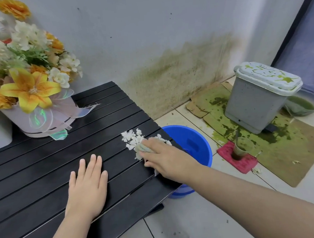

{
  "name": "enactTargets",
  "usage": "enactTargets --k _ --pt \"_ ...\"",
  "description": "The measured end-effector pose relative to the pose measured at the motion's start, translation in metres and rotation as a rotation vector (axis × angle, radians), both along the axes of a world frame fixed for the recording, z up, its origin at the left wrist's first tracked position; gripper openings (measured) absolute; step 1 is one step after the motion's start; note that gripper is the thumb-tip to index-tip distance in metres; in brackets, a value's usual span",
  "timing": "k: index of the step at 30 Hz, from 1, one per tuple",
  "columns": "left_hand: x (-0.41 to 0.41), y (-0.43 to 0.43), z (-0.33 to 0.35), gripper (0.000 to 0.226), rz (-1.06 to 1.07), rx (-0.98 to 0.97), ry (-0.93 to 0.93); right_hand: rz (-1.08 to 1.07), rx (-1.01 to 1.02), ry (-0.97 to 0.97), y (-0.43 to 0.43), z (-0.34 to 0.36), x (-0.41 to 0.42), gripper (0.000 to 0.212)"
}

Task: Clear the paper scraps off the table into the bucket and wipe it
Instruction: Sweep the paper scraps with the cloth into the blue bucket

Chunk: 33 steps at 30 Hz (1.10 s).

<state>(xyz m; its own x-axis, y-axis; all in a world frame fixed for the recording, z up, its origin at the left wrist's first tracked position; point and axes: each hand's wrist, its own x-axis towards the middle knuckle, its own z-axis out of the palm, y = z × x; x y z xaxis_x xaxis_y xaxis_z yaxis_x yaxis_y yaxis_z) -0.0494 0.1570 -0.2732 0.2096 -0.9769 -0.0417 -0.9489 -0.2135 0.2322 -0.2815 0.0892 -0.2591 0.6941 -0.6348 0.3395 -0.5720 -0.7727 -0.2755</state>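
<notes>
White scraps (pixel 133 138): heaped at table (pixel 43 177) edge, 3 o'clock, above blue bucket (pixel 193 144).
Right hand (pixel 166 160): closed on cloth (pixel 142 148), pressed against scraps.
Left hand (pixel 88 187): laid flat, fingers spread.

White paper scraps (pixel 133 139) heaped at black slatted table (pixel 42 168) edge, above blue bucket (pixel 193 144).
</notes>
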Motion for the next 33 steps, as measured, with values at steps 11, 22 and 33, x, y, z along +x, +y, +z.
enactTargets --k 11,22,33 --pt "0.000 0.000 0.002 0.053 0.010 -0.005 0.044 0.093 0.024 0.059 0.015 -0.014 0.017 0.047" --pt "-0.001 0.001 0.002 0.053 0.012 -0.004 0.045 0.054 -0.002 -0.004 0.017 -0.002 0.022 0.044" --pt "-0.002 0.002 0.003 0.053 0.013 -0.007 0.047 -0.142 0.113 0.097 -0.010 -0.003 -0.011 0.037"
